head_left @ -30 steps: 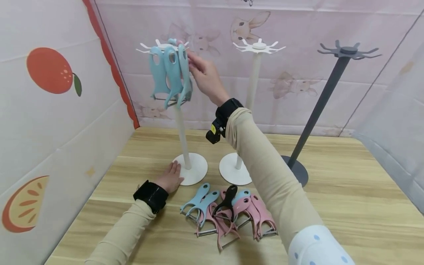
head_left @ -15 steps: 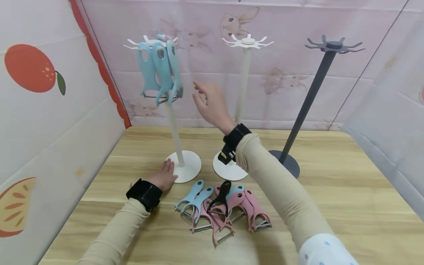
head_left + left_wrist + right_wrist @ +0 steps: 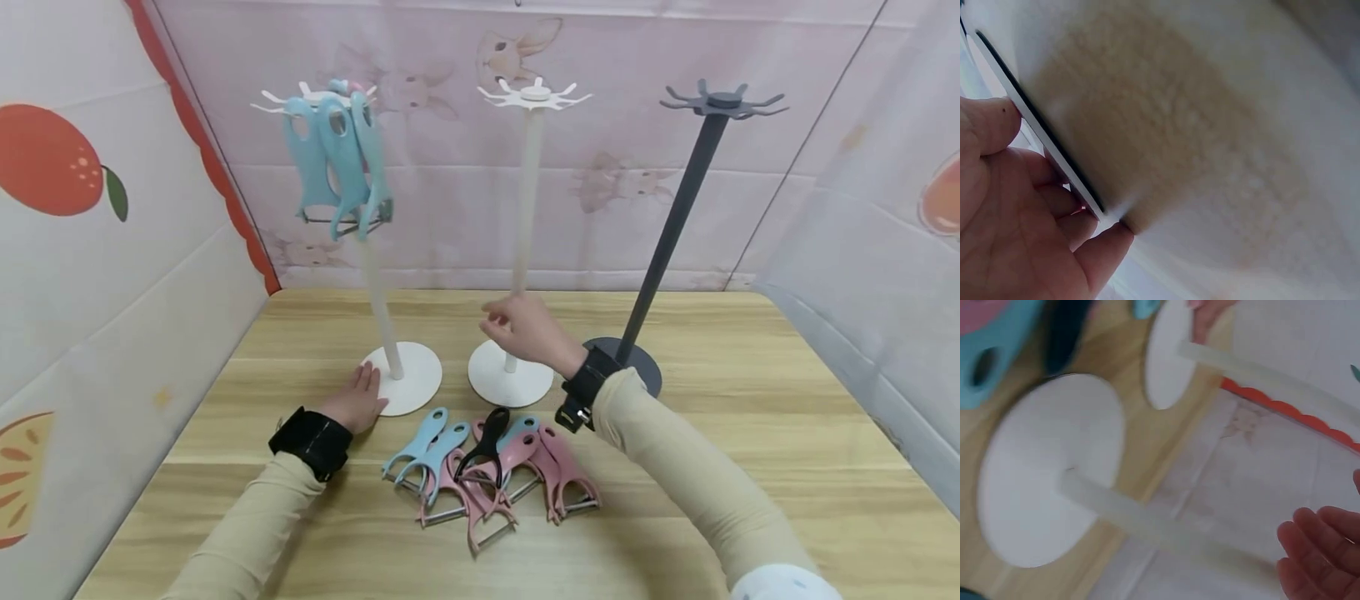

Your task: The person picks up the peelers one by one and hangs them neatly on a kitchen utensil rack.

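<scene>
Three light-blue peelers (image 3: 337,162) hang from the hooks of the left white stand (image 3: 378,308). My left hand (image 3: 360,402) lies flat against the edge of that stand's round base (image 3: 405,387); in the left wrist view its fingers (image 3: 1022,231) touch the rim of the disc (image 3: 1179,125). My right hand (image 3: 525,327) hovers with loosely curled fingers in front of the middle white stand's pole (image 3: 522,225) and holds nothing. The right wrist view has its fingertips (image 3: 1319,550) beside that pole (image 3: 1147,525). Below them a heap of blue, pink and black peelers (image 3: 483,471) lies on the table.
The middle stand (image 3: 510,385) and a dark grey stand (image 3: 678,217) at the right have bare hooks. Soft printed walls close in the wooden table (image 3: 750,433) at left, back and right. The grey stand's base (image 3: 645,367) sits just behind my right wrist.
My right hand has left the peelers hanging on the left stand and dropped down and right to the middle stand's pole. The left hand has stayed on the base.
</scene>
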A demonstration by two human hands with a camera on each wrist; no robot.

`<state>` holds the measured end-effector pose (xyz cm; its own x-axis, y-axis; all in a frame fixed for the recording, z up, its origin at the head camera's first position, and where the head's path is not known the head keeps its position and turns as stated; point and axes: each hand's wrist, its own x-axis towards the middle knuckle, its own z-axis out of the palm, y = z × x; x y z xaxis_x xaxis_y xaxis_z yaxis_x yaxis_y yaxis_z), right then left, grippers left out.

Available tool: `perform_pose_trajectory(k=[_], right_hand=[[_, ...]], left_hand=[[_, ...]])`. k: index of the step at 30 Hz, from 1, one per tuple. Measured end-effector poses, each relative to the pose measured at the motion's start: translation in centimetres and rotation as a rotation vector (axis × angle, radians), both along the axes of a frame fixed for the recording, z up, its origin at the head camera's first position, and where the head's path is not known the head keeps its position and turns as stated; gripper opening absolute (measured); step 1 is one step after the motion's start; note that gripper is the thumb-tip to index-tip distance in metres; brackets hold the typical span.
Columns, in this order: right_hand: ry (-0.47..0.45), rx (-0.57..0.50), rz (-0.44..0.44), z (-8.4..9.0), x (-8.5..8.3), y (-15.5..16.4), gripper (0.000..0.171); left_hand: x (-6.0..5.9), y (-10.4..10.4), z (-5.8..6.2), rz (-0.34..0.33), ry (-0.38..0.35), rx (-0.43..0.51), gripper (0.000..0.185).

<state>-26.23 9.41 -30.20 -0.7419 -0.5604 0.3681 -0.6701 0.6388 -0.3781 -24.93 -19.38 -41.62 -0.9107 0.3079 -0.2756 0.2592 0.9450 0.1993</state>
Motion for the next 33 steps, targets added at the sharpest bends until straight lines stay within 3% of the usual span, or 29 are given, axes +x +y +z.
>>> perform_pose_trajectory(k=[8,13,18,22,26,30,33], right_hand=[[-0.147,0.180,-0.071,-4.6,0.0,3.3,0.032],[-0.233,0.319,-0.096,-6.6,-0.1,4.3,0.049],[-0.321,0.483,-0.085,-8.4,-0.7,4.8,0.064],[-0.355,0.551,-0.054,-9.5,-1.4,4.9,0.069],[-0.360,0.596,-0.045,-10.6,-2.0,5.0,0.072],[-0.366,0.609,-0.046,-11.3,-2.5,5.1,0.074],[-0.354,0.613,-0.040,-11.8,-2.7,5.1,0.075]], left_hand=[[0.3,0.0,-0.1,0.007,0.006,0.008,0.058],[0.4,0.0,-0.1,-0.004,0.000,0.032,0.058],[-0.1,-0.2,0.0,-0.030,-0.001,0.062,0.058],[-0.3,-0.5,0.1,-0.029,0.001,0.073,0.057],[0.6,0.0,1.0,-0.067,0.129,0.067,0.052],[2.6,1.5,2.1,-0.099,0.296,0.094,0.041],[4.3,2.8,2.2,-0.106,0.345,0.155,0.037]])
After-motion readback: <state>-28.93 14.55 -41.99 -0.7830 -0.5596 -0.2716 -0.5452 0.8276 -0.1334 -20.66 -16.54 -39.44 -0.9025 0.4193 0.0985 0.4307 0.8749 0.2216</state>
